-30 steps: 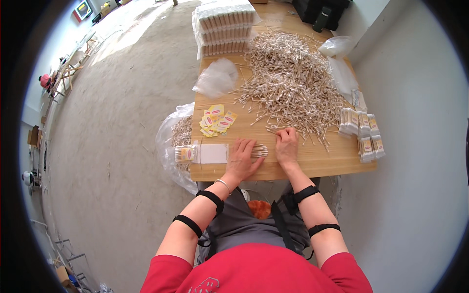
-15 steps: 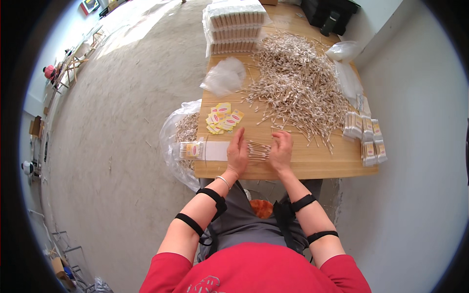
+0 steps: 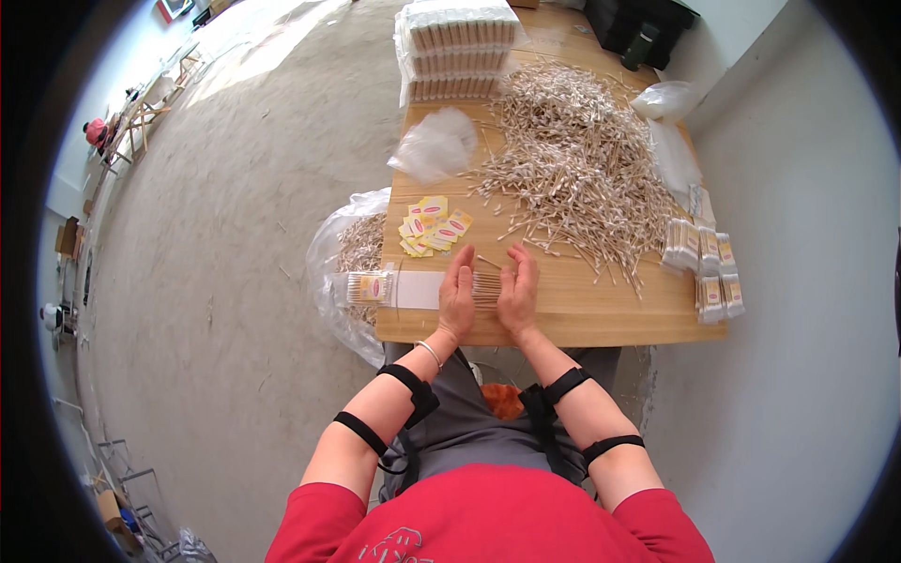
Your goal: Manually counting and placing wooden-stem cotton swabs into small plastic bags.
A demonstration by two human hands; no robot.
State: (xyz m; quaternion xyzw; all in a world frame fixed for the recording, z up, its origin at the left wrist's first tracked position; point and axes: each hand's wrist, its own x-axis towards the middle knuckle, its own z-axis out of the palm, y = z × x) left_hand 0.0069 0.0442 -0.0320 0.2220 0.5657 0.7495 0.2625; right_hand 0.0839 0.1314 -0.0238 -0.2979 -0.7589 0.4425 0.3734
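Observation:
A row of cotton swabs (image 3: 486,284) lies crosswise on the table close to its front edge. My left hand (image 3: 457,296) stands on edge at the row's left end, fingers stretched out. Facing it, my right hand (image 3: 517,296) rests against the other end, its fingers also extended. The swabs sit between the two palms, partly hidden by them. One loose swab (image 3: 489,262) lies just beyond the row. To the left of my left hand is a white strip (image 3: 419,289), with a filled swab pack (image 3: 370,287) at its far end.
A large heap of loose swabs (image 3: 582,159) covers the table's far middle. Yellow-and-white cards (image 3: 434,227) and clear plastic bags (image 3: 435,145) lie at left. Stacked wrapped packs (image 3: 460,61) stand behind. Small filled packs (image 3: 710,258) sit at right. A swab-filled plastic bag (image 3: 324,249) is beside the table.
My right hand has moved left, closer to my left hand, narrowing the gap around the swabs. My left hand stays in nearly the same place.

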